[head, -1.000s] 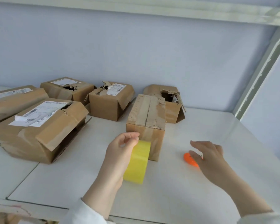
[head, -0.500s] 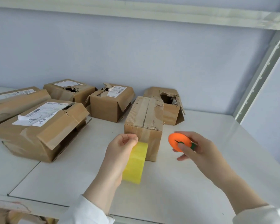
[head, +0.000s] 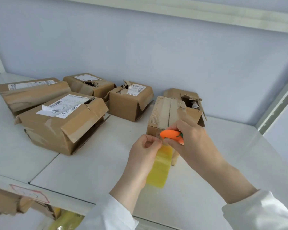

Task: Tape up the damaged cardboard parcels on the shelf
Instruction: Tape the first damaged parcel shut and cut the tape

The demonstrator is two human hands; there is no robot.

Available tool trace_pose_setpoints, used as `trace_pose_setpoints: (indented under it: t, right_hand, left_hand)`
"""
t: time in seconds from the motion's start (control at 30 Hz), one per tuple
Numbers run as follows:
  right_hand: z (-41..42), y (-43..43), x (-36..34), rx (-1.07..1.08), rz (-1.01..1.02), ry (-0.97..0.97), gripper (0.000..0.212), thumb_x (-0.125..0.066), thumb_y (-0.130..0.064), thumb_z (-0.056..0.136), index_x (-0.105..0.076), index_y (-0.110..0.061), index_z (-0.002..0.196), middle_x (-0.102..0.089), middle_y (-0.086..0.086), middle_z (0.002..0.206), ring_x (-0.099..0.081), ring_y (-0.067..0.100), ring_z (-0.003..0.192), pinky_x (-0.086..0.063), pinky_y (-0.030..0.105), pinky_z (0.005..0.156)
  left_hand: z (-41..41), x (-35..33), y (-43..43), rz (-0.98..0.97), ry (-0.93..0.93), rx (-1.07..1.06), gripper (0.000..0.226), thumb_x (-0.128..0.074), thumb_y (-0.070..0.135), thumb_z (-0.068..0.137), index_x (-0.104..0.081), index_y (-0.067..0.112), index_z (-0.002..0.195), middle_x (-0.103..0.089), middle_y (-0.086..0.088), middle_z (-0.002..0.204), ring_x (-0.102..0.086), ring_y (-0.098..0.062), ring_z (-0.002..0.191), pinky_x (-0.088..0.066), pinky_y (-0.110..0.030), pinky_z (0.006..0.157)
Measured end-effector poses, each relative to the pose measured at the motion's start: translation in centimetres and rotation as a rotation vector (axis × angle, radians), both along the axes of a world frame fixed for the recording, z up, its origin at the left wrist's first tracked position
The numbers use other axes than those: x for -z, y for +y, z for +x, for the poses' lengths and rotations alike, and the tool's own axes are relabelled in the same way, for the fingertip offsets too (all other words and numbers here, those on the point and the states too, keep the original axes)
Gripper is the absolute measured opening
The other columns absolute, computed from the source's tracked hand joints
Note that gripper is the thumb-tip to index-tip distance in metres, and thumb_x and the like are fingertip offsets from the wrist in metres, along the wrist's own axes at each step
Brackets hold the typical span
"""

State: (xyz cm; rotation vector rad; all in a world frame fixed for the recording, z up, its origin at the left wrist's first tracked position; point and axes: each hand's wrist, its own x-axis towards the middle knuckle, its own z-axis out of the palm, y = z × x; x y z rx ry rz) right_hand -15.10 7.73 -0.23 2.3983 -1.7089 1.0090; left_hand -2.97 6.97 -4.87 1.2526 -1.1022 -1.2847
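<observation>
Tape roll (head: 159, 170): light, sticky, pinched at its free end by left hand (head: 144, 156); right hand (head: 192, 143) closed round orange cutter (head: 172, 135); parcel (head: 166, 117) stiff.

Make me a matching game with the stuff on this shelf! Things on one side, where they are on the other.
Things:
1. orange cutter
2. yellow tape roll
3. big box with a white label
4. tall narrow box

Places:
A. lying on the left of the shelf
B. in the left hand
C. in the right hand
D. standing just behind both hands

Pairs: 1-C, 2-B, 3-A, 4-D
</observation>
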Motion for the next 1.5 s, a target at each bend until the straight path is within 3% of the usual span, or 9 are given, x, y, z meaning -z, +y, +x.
trace_pose_setpoints:
  t: [0.2, 0.47, 0.63, 0.77, 0.97, 1.1, 1.27, 1.37, 1.5]
  right_hand:
    - [0.3, -0.4, -0.2, 0.01, 0.004, 0.068, 0.022, -0.076, -0.015, 0.075, -0.069, -0.007, 0.094, -0.059, 0.007, 0.092, -0.054, 0.023, 0.076, -0.04, 0.027, 0.065]
    - [0.4, -0.4, -0.7, 0.052, 0.052, 0.117, 0.023, -0.073, -0.019, 0.079, -0.068, -0.007, 0.098, -0.056, 0.007, 0.096, -0.055, 0.023, 0.084, -0.04, 0.027, 0.07]
    - [-1.5, 0.1, -0.9, 0.118, 0.066, 0.183, 0.015, -0.069, -0.019, 0.082, -0.068, -0.012, 0.095, -0.047, -0.004, 0.087, -0.045, 0.014, 0.076, -0.027, 0.021, 0.059]
    - [-3.2, 0.7, -0.7, 0.161, 0.123, 0.267, 0.012, -0.067, -0.025, 0.083, -0.068, -0.019, 0.093, -0.048, -0.011, 0.084, -0.051, 0.015, 0.079, -0.035, 0.023, 0.064]
    - [-3.0, 0.2, -1.7, -0.028, 0.103, -0.05, 0.017, -0.068, -0.022, 0.082, -0.061, -0.024, 0.097, -0.061, -0.026, 0.093, -0.055, -0.004, 0.081, -0.04, 0.01, 0.072]
    - [-3.0, -0.6, -0.6, -0.019, 0.164, -0.046, 0.019, -0.063, -0.02, 0.086, -0.049, -0.03, 0.093, -0.068, -0.011, 0.108, -0.061, 0.011, 0.093, -0.042, 0.015, 0.075]
    - [-2.0, 1.7, -0.7, -0.051, 0.06, -0.358, 0.022, -0.061, -0.012, 0.087, -0.055, -0.032, 0.096, -0.064, -0.014, 0.092, -0.058, -0.005, 0.075, -0.043, 0.007, 0.068]
    - [0.0, 3.2, 0.1, -0.154, 0.257, -0.593, 0.024, -0.053, -0.007, 0.091, -0.053, -0.03, 0.099, -0.065, 0.002, 0.096, -0.062, -0.001, 0.067, -0.047, 0.011, 0.061]
    - [1.1, 3.7, 1.3, -0.224, 0.466, -0.632, 0.025, -0.047, -0.01, 0.095, -0.055, -0.032, 0.105, -0.062, -0.005, 0.092, -0.053, -0.004, 0.064, -0.043, 0.011, 0.065]
  left_hand:
    - [-0.1, 0.1, -0.3, -0.008, 0.038, -0.003, 0.012, -0.062, 0.02, 0.087, -0.058, 0.019, 0.075, -0.061, -0.004, 0.082, -0.053, -0.017, 0.071, -0.039, -0.029, 0.066]
    - [0.0, 0.0, -0.4, -0.006, 0.061, -0.005, 0.009, -0.061, 0.016, 0.087, -0.061, 0.017, 0.078, -0.064, -0.006, 0.083, -0.054, -0.014, 0.068, -0.041, -0.025, 0.061]
    - [0.0, -0.1, -0.6, 0.017, 0.051, -0.016, 0.006, -0.061, 0.016, 0.086, -0.064, 0.014, 0.083, -0.06, 0.0, 0.076, -0.052, -0.012, 0.06, -0.04, -0.019, 0.05]
    - [0.3, 0.0, -0.8, -0.008, 0.006, -0.025, 0.006, -0.062, 0.018, 0.085, -0.065, 0.016, 0.08, -0.057, 0.005, 0.073, -0.048, -0.009, 0.064, -0.037, -0.013, 0.051]
    - [0.5, 0.1, -0.3, -0.014, 0.002, 0.011, 0.008, -0.063, 0.017, 0.085, -0.067, 0.019, 0.078, -0.061, 0.004, 0.079, -0.053, -0.015, 0.075, -0.039, -0.025, 0.066]
    - [1.4, 0.3, 0.7, -0.029, -0.061, 0.093, 0.013, -0.063, 0.018, 0.085, -0.066, 0.022, 0.073, -0.059, 0.016, 0.068, -0.052, -0.009, 0.076, -0.037, -0.023, 0.068]
    - [3.3, 0.5, 3.2, -0.172, -0.007, 0.126, 0.006, -0.067, 0.03, 0.082, -0.066, 0.027, 0.077, -0.063, 0.015, 0.078, -0.055, -0.007, 0.078, -0.038, -0.024, 0.076]
    - [3.9, 0.5, 4.4, -0.266, 0.012, 0.182, 0.025, -0.064, 0.047, 0.065, -0.064, 0.028, 0.081, -0.054, -0.007, 0.083, -0.045, -0.011, 0.075, -0.033, -0.023, 0.071]
    - [4.2, 0.7, 5.0, -0.307, 0.07, 0.154, 0.028, -0.063, 0.051, 0.061, -0.064, 0.027, 0.077, -0.048, -0.001, 0.084, -0.043, -0.016, 0.074, -0.033, -0.017, 0.061]
